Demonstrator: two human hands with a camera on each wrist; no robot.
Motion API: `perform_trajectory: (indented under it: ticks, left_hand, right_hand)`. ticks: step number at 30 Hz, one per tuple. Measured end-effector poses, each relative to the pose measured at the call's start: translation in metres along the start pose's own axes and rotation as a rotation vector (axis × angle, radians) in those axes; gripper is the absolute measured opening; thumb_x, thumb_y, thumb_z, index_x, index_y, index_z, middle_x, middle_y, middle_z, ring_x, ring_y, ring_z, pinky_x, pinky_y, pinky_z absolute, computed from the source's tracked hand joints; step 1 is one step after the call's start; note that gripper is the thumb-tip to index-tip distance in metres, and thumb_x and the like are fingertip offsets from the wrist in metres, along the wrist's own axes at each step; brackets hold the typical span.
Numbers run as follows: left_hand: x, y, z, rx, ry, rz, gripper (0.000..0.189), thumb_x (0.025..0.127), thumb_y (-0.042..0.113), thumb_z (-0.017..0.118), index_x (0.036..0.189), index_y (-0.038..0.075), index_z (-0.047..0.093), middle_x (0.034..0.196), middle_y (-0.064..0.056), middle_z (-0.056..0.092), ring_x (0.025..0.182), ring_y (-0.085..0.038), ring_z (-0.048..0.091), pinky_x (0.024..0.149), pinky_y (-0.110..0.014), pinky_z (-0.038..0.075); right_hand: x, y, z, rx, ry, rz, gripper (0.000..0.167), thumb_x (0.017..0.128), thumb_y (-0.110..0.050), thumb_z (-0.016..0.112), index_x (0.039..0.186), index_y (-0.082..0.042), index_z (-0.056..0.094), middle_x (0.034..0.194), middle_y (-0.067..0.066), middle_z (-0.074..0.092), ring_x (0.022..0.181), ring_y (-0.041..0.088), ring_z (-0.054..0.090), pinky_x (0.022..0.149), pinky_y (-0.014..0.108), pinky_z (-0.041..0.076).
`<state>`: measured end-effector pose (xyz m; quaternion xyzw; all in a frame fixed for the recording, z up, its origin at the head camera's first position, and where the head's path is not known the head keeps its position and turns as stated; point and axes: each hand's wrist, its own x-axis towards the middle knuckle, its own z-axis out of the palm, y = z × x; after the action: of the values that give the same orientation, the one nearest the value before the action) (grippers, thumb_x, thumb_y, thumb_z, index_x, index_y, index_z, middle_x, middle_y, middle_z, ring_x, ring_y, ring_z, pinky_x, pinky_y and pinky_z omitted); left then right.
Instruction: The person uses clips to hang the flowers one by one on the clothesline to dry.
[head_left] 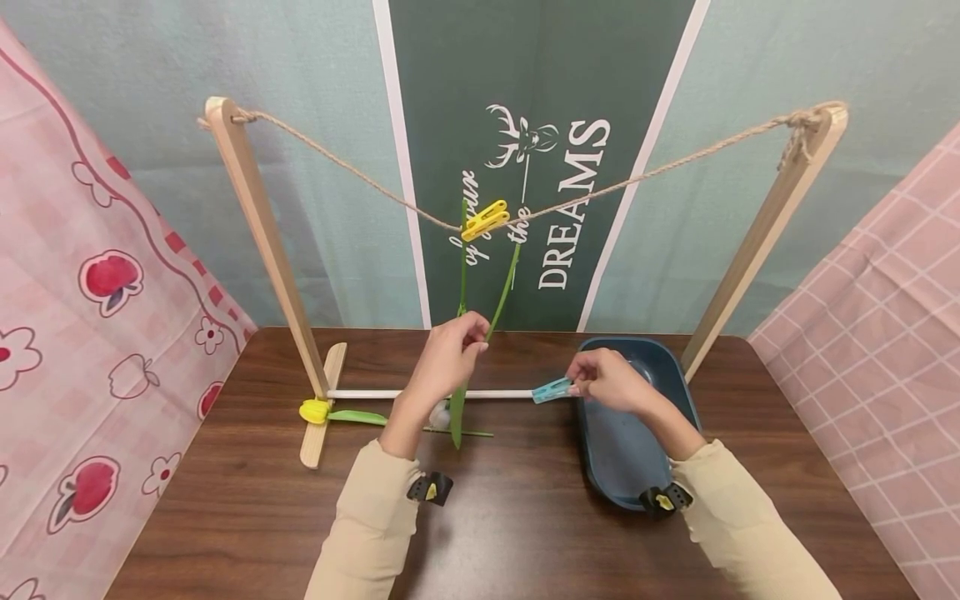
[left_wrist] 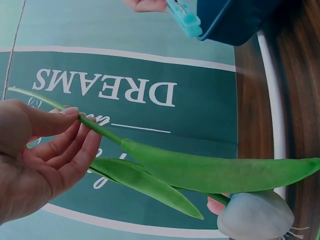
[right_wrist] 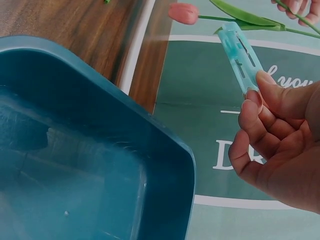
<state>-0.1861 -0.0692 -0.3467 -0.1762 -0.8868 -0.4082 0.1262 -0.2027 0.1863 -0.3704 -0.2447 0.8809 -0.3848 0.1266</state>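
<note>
My left hand pinches the green stem of an artificial tulip between thumb and fingertips, stem end up. Its long leaf points down, with a whitish tulip head below. Behind it hangs a pink tulip, its stem at the rope under a yellow clothespin. My right hand pinches a light blue clothespin by one end, beside the blue basin's rim. The pink head is hidden in the head view.
Two wooden posts carry the sagging rope, with a white rod low between them. A dark blue basin stands at the right. At the left, a yellow tulip lies across the wooden foot.
</note>
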Motion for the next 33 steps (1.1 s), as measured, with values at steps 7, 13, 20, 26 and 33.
perform_trajectory:
  ticks: [7, 13, 20, 26, 33]
  left_hand:
    - [0.004, 0.007, -0.004, 0.003, 0.003, -0.019, 0.011, 0.083, -0.002, 0.063, 0.092, 0.001, 0.059, 0.079, -0.006, 0.061, 0.074, -0.018, 0.058, 0.070, -0.031, 0.047]
    - [0.010, 0.012, -0.007, 0.008, 0.014, -0.010, 0.011, 0.083, -0.002, 0.062, 0.094, 0.000, 0.060, 0.079, -0.006, 0.061, 0.073, -0.018, 0.057, 0.070, -0.032, 0.047]
    - [0.016, 0.016, -0.010, 0.003, 0.018, -0.020, 0.012, 0.084, -0.001, 0.062, 0.095, 0.000, 0.060, 0.080, -0.006, 0.061, 0.074, -0.019, 0.057, 0.071, -0.032, 0.046]
    - [0.020, 0.018, -0.012, -0.005, 0.036, -0.033, 0.012, 0.084, -0.001, 0.061, 0.095, 0.002, 0.060, 0.080, -0.006, 0.061, 0.075, -0.019, 0.058, 0.072, -0.032, 0.046]
    - [0.024, 0.019, -0.013, -0.007, 0.052, -0.042, 0.013, 0.084, 0.001, 0.062, 0.096, 0.004, 0.060, 0.081, -0.006, 0.061, 0.075, -0.018, 0.058, 0.071, -0.032, 0.046]
  right_hand:
    - [0.000, 0.000, 0.000, 0.000, 0.000, 0.001, 0.007, 0.077, 0.009, 0.061, 0.078, 0.002, 0.061, 0.062, 0.003, 0.055, 0.055, 0.022, 0.052, 0.047, 0.025, 0.040]
    - [-0.001, 0.000, 0.000, -0.008, 0.006, 0.001, 0.007, 0.077, 0.009, 0.062, 0.077, 0.001, 0.061, 0.062, 0.006, 0.056, 0.055, 0.021, 0.052, 0.046, 0.025, 0.039]
    - [-0.001, 0.002, 0.000, -0.009, 0.012, -0.004, 0.009, 0.077, 0.010, 0.061, 0.077, 0.001, 0.061, 0.062, 0.006, 0.055, 0.054, 0.022, 0.051, 0.046, 0.025, 0.038]
    - [-0.002, 0.002, -0.001, -0.011, 0.015, -0.008, 0.009, 0.078, 0.009, 0.061, 0.077, 0.001, 0.061, 0.063, 0.008, 0.056, 0.054, 0.021, 0.050, 0.046, 0.025, 0.038]
    - [-0.003, 0.003, -0.002, -0.008, 0.012, 0.000, 0.009, 0.077, 0.010, 0.061, 0.076, 0.001, 0.061, 0.063, 0.012, 0.056, 0.053, 0.020, 0.049, 0.045, 0.025, 0.038]
